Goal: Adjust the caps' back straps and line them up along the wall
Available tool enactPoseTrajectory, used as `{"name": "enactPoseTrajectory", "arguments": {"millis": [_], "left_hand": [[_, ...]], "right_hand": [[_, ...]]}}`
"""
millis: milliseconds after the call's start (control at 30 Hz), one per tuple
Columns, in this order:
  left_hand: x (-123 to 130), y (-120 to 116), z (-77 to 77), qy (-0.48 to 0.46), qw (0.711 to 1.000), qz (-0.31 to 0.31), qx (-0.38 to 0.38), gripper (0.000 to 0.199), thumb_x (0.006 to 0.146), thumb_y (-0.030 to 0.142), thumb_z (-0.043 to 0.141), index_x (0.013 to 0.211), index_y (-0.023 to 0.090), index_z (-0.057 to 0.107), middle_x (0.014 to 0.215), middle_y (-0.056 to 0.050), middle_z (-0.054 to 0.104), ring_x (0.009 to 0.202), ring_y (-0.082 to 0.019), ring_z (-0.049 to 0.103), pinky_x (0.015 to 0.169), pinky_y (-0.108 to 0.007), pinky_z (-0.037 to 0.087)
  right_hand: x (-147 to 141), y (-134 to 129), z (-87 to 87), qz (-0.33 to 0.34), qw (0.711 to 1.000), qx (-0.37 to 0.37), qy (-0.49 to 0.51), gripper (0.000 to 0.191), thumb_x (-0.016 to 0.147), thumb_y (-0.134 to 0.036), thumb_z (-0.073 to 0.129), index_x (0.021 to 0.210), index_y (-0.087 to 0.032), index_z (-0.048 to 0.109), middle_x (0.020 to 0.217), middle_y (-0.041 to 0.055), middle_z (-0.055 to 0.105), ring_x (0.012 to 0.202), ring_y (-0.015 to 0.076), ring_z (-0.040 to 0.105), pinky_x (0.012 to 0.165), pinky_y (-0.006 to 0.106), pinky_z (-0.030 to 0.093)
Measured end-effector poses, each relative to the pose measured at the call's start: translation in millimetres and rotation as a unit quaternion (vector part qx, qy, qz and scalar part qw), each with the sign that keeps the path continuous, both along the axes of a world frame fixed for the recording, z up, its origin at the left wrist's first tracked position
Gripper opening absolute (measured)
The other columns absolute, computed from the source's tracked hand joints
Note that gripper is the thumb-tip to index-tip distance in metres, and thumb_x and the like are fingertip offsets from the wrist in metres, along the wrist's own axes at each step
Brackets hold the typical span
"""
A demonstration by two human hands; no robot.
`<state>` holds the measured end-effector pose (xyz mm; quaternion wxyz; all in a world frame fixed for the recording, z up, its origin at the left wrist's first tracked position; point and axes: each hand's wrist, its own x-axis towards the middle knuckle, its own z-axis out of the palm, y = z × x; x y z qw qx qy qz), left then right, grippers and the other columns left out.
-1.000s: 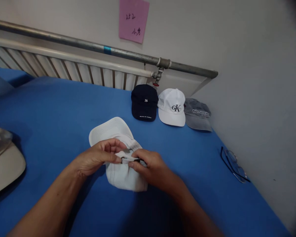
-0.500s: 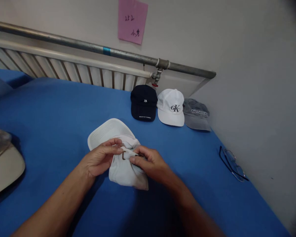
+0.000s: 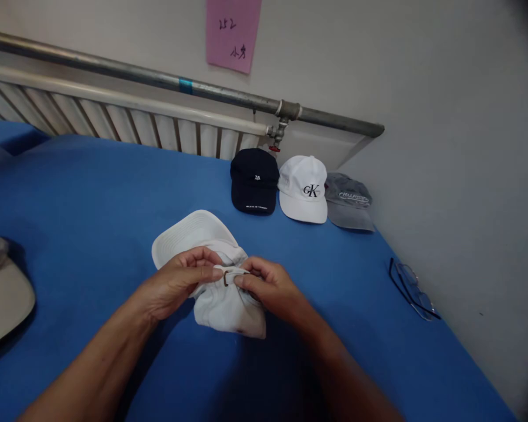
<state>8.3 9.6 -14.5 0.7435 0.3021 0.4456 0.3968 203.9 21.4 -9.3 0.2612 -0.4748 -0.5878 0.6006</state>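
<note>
One wide blue surface [image 3: 110,199] spreads over the lower view, with a pale wall [image 3: 444,152] behind its far and right edges. Along the far edge stands a white radiator [image 3: 145,126], and above it runs a metal pipe [image 3: 127,71].

An off-white baseball cap [image 3: 229,312] is between the two hands, around the middle of the surface, its brim towards the far left corner and its rear strap facing up. The left hand [image 3: 171,282] has thumb and fingers clamped on the strap beside the buckle; the right hand [image 3: 275,287] pinches the strap on the other side with thumb and forefinger.

At the left edge of the view, a beige cap [image 3: 6,302] is partly cut off. Near the far right corner, navy [image 3: 255,181], white [image 3: 303,174] and grey caps [image 3: 349,202] sit in a row, brims forward. Eyeglasses [image 3: 411,298] lie beside the right edge. A pink paper [image 3: 233,38] hangs above the pipe. Smallest is the strap's brownish buckle [image 3: 225,278].
</note>
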Motion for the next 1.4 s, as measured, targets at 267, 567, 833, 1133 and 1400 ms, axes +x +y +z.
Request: {"name": "enactPoseTrajectory", "arguments": {"millis": [267,567,833,1133,1400], "left_hand": [[-3.5,-1.3,-2.7,0.047,0.997,-0.047,0.029,0.030,0.064,0.026,0.081,0.082,0.016,0.059,0.069,0.003,0.062,0.063,-0.007,0.053,0.060,-0.019,0.038],[-5.3,-1.8,1.4,0.091,0.987,-0.076,0.112,0.028,0.069,0.030,0.077,0.073,0.015,0.054,0.058,0.007,0.050,0.054,-0.005,0.039,0.051,-0.018,0.028],[-20.3,-2.1,7.7,0.072,0.970,-0.183,0.140,0.022,0.076,0.030,0.073,0.083,0.016,0.058,0.068,0.003,0.057,0.062,-0.006,0.047,0.057,-0.018,0.035],[-21.3,-1.0,6.0,0.091,0.973,-0.170,0.127,0.021,0.077,0.032,0.072,0.080,0.015,0.060,0.062,0.006,0.044,0.053,-0.005,0.030,0.047,-0.018,0.022],[-23.1,-1.3,5.3,0.120,0.969,-0.148,0.155,0.020,0.077,0.032,0.072,0.082,0.017,0.059,0.067,0.004,0.050,0.058,-0.006,0.041,0.053,-0.018,0.032]], "right_hand": [[2.8,2.7,0.8,0.016,1.000,0.007,-0.018,0.013,0.073,-0.026,0.065,0.067,-0.018,0.057,0.061,-0.0052,0.049,0.058,0.0091,0.041,0.055,0.023,0.032],[2.1,-4.6,11.0,0.072,0.997,0.031,-0.022,0.013,0.075,-0.031,0.069,0.076,-0.018,0.065,0.067,-0.0047,0.052,0.062,0.0090,0.043,0.057,0.022,0.033],[4.5,-9.0,17.9,0.166,0.985,0.045,0.022,0.018,0.082,-0.033,0.066,0.074,-0.017,0.062,0.064,-0.0049,0.050,0.060,0.0085,0.045,0.056,0.022,0.035],[3.0,-8.5,17.2,0.131,0.990,0.059,-0.014,0.018,0.081,-0.032,0.063,0.071,-0.017,0.062,0.063,-0.0043,0.049,0.060,0.0091,0.042,0.054,0.022,0.032],[5.2,-8.8,18.8,0.142,0.988,0.054,0.007,0.017,0.080,-0.032,0.064,0.072,-0.017,0.061,0.064,-0.0043,0.049,0.060,0.0090,0.043,0.054,0.021,0.033]]}}
